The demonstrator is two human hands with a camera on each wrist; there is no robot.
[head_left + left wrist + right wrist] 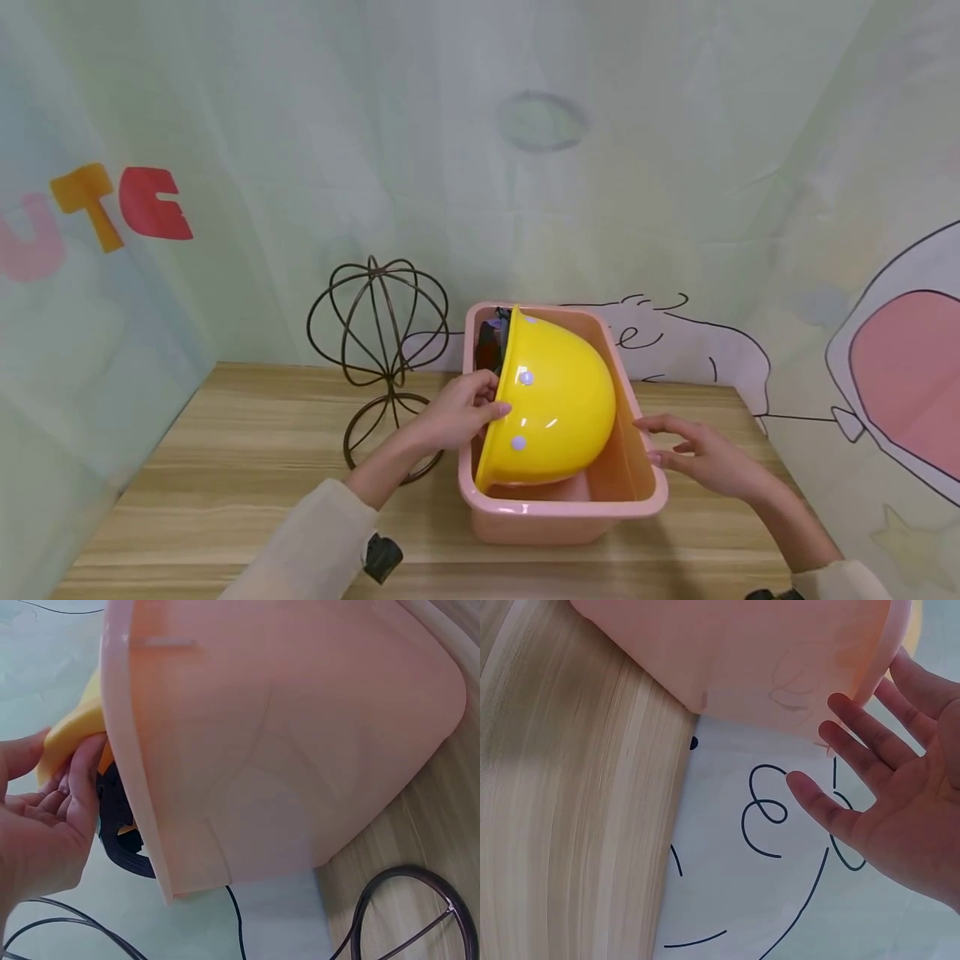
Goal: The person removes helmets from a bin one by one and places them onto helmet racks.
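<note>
A yellow hard hat (570,400) with pale purple dots lies on its side in a pink plastic bin (555,507), its opening facing left. My left hand (459,412) pinches the hat's brim (79,724) between thumb and fingers. Black straps (124,825) show inside the hat in the left wrist view. At the bin's right side, my right hand (705,458) touches the rim with its fingertips. Its fingers are spread and fairly straight in the right wrist view. Dark items (489,343) at the bin's back left are partly hidden by the hat.
Left of the bin stands a dark wire stand (390,358) with a rounded cage top and a ring base. All of it rests on a wood-grain table (247,467). A printed curtain (300,150) hangs behind and along both sides.
</note>
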